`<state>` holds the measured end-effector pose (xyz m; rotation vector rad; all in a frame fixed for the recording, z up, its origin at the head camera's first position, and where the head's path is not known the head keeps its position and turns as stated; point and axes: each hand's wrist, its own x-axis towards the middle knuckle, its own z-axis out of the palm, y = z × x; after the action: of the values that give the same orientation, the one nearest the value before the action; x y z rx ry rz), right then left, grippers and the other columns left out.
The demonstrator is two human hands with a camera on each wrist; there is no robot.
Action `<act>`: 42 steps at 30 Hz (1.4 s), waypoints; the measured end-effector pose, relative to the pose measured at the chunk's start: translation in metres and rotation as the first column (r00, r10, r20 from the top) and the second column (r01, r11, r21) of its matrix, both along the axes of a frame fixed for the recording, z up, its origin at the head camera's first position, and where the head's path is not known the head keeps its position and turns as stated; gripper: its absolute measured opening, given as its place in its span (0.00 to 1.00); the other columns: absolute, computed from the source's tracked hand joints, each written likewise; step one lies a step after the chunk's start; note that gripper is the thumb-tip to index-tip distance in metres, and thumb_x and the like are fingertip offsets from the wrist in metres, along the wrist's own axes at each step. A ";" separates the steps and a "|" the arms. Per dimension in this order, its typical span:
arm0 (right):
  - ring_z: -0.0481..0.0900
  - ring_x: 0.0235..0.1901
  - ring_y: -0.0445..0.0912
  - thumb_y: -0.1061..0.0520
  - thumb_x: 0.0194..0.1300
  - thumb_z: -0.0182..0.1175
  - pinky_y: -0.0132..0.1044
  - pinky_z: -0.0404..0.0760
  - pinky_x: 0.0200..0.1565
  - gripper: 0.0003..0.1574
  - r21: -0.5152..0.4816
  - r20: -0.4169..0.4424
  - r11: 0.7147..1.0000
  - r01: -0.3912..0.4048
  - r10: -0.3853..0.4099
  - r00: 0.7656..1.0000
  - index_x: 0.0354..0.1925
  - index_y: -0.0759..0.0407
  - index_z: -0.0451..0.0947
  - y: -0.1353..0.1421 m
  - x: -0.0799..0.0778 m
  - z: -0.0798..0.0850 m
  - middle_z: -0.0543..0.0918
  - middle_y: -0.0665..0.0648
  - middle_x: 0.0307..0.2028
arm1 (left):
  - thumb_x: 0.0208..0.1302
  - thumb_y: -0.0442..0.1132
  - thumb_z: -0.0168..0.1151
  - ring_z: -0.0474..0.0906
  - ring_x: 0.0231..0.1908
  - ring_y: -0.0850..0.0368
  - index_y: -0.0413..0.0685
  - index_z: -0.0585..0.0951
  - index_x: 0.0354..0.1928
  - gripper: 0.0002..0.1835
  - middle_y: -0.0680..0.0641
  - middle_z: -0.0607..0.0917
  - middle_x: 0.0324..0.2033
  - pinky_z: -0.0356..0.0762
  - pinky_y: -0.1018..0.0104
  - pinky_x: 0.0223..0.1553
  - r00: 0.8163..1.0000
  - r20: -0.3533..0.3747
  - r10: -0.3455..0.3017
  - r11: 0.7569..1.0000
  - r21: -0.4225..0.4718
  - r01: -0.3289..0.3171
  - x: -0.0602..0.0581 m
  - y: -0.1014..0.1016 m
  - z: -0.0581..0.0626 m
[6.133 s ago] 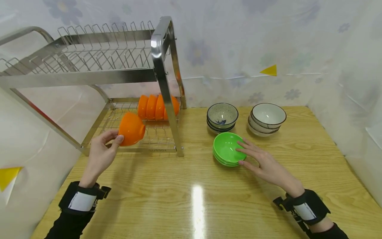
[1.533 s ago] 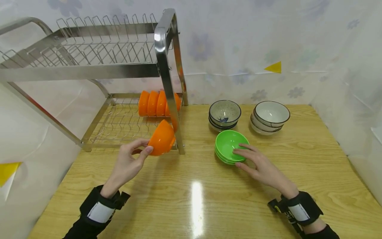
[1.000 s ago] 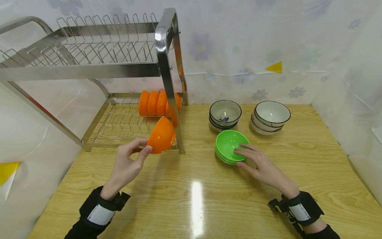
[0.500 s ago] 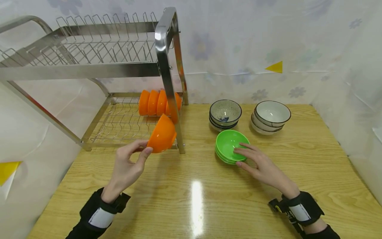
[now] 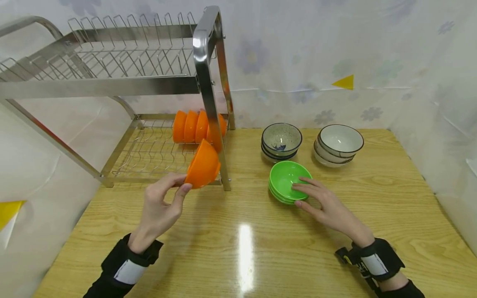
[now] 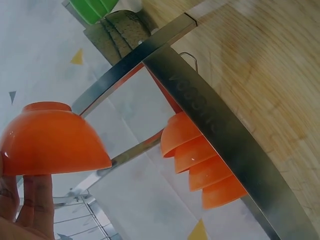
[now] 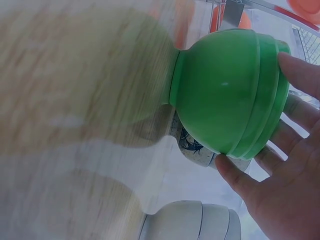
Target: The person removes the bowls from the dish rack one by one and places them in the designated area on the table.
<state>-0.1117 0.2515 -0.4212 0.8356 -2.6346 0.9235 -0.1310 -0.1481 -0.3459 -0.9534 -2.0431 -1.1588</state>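
Note:
My left hand point(image 5: 160, 207) pinches an orange bowl point(image 5: 203, 164) by its rim, thumb on the near side. The bowl is held tilted in front of the dish rack's lower tier, overlapping the right front post in the head view. In the left wrist view the bowl point(image 6: 55, 142) shows its foot and outer wall. My right hand point(image 5: 326, 205) rests at the near right rim of a stack of green bowls point(image 5: 285, 178), fingers loosely extended over the top bowl's inside. Its thumb touches the outside, as the right wrist view shows beside the green stack point(image 7: 225, 90).
A two-tier steel dish rack point(image 5: 138, 86) stands at left, with several orange bowls point(image 5: 191, 127) on edge in its lower tier. Behind the green stack are speckled dark-rimmed bowls point(image 5: 281, 138) and, to their right, white bowls point(image 5: 340, 140). All the stacks stand on a wooden table point(image 5: 290, 256).
Over the last seconds my left hand has carried the orange bowl rightward along the rack front and tilted it; lately it rises slightly. My right hand stays at the green bowls.

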 end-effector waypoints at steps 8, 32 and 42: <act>0.65 0.61 0.63 0.62 0.57 0.67 0.68 0.67 0.56 0.26 0.003 0.020 1.000 0.003 -0.003 1.000 0.55 0.65 0.77 -0.001 -0.001 0.000 0.75 0.68 0.58 | 0.56 0.23 0.65 0.81 0.34 0.55 0.32 0.82 0.39 0.07 0.42 0.85 0.33 0.78 0.77 0.43 0.999 -0.012 -0.047 0.999 0.014 0.047 0.000 0.000 0.001; 0.66 0.61 0.60 0.62 0.54 0.69 0.64 0.69 0.56 0.28 -0.033 0.006 0.999 0.012 -0.012 1.000 0.54 0.64 0.78 -0.001 -0.001 -0.011 0.79 0.61 0.55 | 0.41 0.12 0.66 0.82 0.31 0.53 0.32 0.83 0.38 0.19 0.41 0.87 0.32 0.79 0.76 0.40 0.996 0.082 -0.018 0.999 0.043 0.014 -0.008 0.006 -0.022; 0.65 0.60 0.59 0.65 0.52 0.69 0.65 0.65 0.58 0.27 -0.094 0.019 0.996 -0.006 0.008 1.000 0.53 0.65 0.79 -0.002 -0.006 -0.015 0.79 0.63 0.54 | 0.51 0.13 0.60 0.80 0.32 0.60 0.26 0.82 0.39 0.13 0.33 0.84 0.29 0.79 0.79 0.41 0.964 0.259 -0.066 0.967 0.253 -0.002 -0.004 0.015 -0.060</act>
<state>-0.1177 0.2492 -0.4359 0.8180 -2.5836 1.0538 -0.1349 -0.1329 -0.4064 -0.7408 -2.0226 -1.5942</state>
